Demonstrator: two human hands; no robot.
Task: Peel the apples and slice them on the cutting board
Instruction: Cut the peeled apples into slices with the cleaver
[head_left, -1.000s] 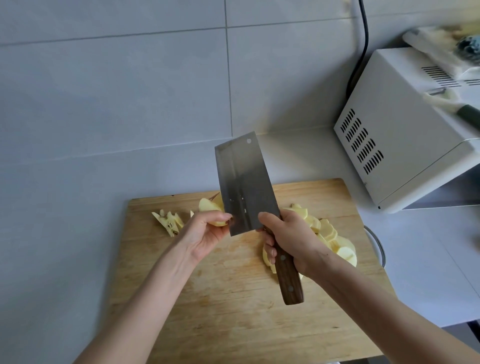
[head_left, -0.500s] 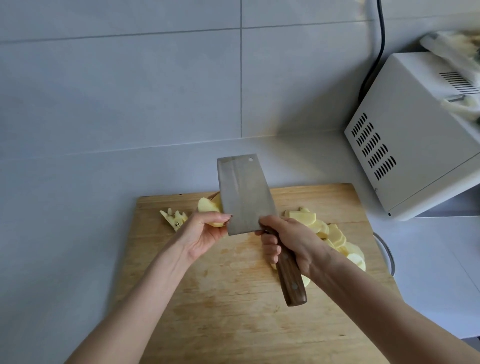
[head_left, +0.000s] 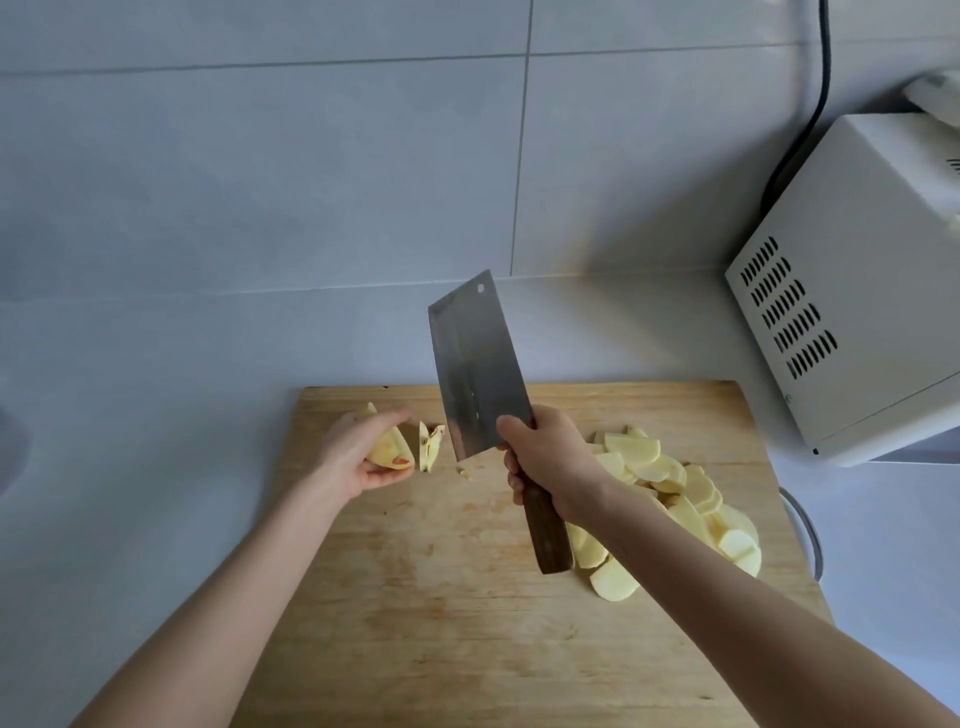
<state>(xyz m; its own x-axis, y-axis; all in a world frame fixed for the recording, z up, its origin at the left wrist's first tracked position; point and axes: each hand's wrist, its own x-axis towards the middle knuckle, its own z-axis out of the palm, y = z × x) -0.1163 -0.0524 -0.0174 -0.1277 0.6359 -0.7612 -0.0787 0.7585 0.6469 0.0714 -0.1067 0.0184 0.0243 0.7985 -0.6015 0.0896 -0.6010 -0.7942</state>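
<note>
On the wooden cutting board (head_left: 415, 623), near its far left corner, the left hand (head_left: 358, 460) holds a peeled apple wedge (head_left: 390, 448), thumb over the top and fingers curled under it. Just to the right of the wedge lies a cut-out core piece (head_left: 430, 447) with seeds showing, apart from the hand, and a small scrap (head_left: 464, 472) sits a little further right. The right hand (head_left: 550, 457) grips the dark wooden handle of a cleaver (head_left: 478, 364), fingers wrapped round it. The broad blade points away and up, tilted slightly left and lifted off the board, its lower corner near the scrap. To the right of that hand, a heap of pale apple slices (head_left: 675, 499) spreads over the right side of the board, partly hidden by the forearm. The board rests on a grey counter (head_left: 104, 467) against a tiled wall (head_left: 260, 156). A white microwave (head_left: 857, 291) stands beyond the board's right corner, a black cable (head_left: 818, 93) running up behind it.
</note>
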